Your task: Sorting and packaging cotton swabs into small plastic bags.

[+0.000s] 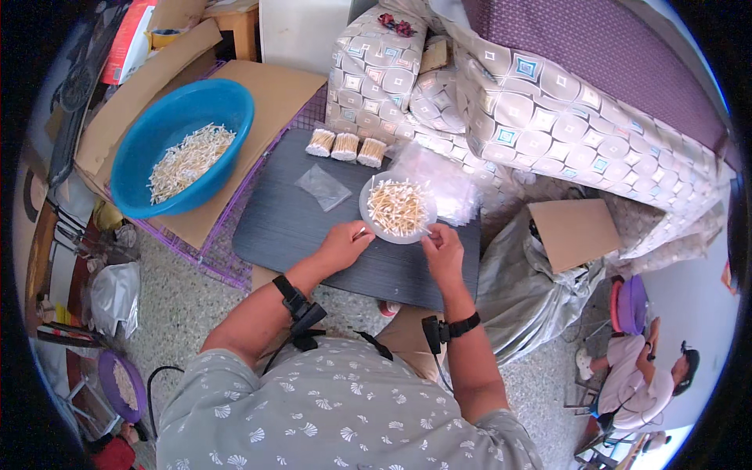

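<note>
A round white bowl point(366, 211) heaped with loose cotton swabs point(397, 207) stands on the dark table point(290, 227). My left hand point(345, 244) is at the bowl's near left side, its fingers pinched together; what they hold is too small to make out. At the near right rim, my right hand point(443, 249) also has thumb and fingers closed, and whatever is between them is hidden. Beyond the bowl lie three bundles of cotton swabs point(345, 146) in a row. A clear plastic bag point(323, 188) rests flat left of the bowl.
A pile of clear plastic bags point(450, 188) lies right of the bowl. Further left, a blue basin point(243, 102) of loose swabs sits on cardboard point(286, 82). At right are a grey sack point(509, 305) with a cardboard piece point(576, 231) and a seated person point(638, 384).
</note>
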{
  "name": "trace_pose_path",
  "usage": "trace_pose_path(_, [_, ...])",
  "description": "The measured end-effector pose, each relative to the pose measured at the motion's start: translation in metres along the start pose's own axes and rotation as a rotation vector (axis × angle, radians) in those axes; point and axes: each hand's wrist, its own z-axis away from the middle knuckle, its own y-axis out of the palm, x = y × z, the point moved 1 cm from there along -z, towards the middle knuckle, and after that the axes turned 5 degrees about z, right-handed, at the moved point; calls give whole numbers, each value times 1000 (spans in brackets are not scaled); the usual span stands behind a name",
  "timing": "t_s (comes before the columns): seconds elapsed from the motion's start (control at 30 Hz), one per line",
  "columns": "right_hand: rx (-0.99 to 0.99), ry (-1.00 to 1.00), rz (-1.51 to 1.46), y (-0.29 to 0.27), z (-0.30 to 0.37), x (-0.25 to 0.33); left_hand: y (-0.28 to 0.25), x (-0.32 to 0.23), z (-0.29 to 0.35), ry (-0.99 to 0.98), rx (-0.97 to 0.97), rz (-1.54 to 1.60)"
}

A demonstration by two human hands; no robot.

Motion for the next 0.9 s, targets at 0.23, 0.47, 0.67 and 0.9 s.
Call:
trace_pose_path(0.23, [-104,27,-68,-2,1,6,-3,24,10,24,8,71])
trace_pose_path(0.47, [-198,60,-166,-26,1,26,-4,27,9,67,-24,172])
trace_pose_path(0.67, [-188,179,-352,-36,15,20,-11,-5,17,-230,46,539])
trace_pose_path(0.9, [4,397,-1046,-25,42,72,-12,-76,32,-199,107,797])
